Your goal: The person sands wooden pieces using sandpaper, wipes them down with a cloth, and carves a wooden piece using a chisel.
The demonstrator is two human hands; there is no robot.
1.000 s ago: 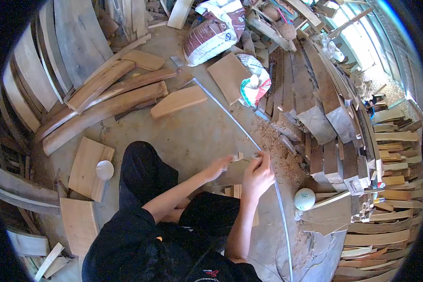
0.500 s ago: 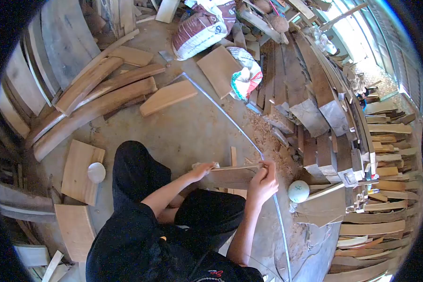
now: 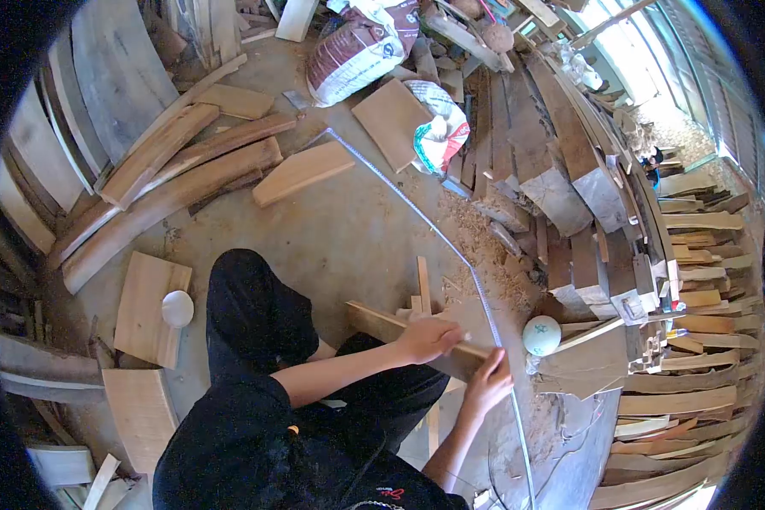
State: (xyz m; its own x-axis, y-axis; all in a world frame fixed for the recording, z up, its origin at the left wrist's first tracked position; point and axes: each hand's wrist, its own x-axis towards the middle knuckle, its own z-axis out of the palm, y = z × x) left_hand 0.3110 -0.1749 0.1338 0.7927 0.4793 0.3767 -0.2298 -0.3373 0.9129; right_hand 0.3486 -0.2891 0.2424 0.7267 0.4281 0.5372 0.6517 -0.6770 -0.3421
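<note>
A flat wooden board [image 3: 376,321] with a thin pale edge slants across my lap, its far-left end sticking out past my knee. Gripping its right end is my right hand [image 3: 488,384], with fingers wrapped round the edge. My left hand [image 3: 427,340] is closed at the board's upper edge, close to the right hand. A small pale bit shows at its fingertips, too small to name. Behind the right hand runs a long thin pale-blue line, like a hose or cord [image 3: 429,223], bending down across the floor.
Thin wood strips [image 3: 422,285] lie beyond the board. A whitish ball [image 3: 541,336] sits right of my hands, near stacked timber [image 3: 561,200]. A round white piece [image 3: 177,309] rests on a plank [image 3: 149,310] at left. Sacks [image 3: 361,55] and wood pieces [image 3: 306,172] lie ahead.
My left hand has moved right along the board, from its left end to near my right hand. The board has tilted, its right end lower, and my right hand has dropped slightly.
</note>
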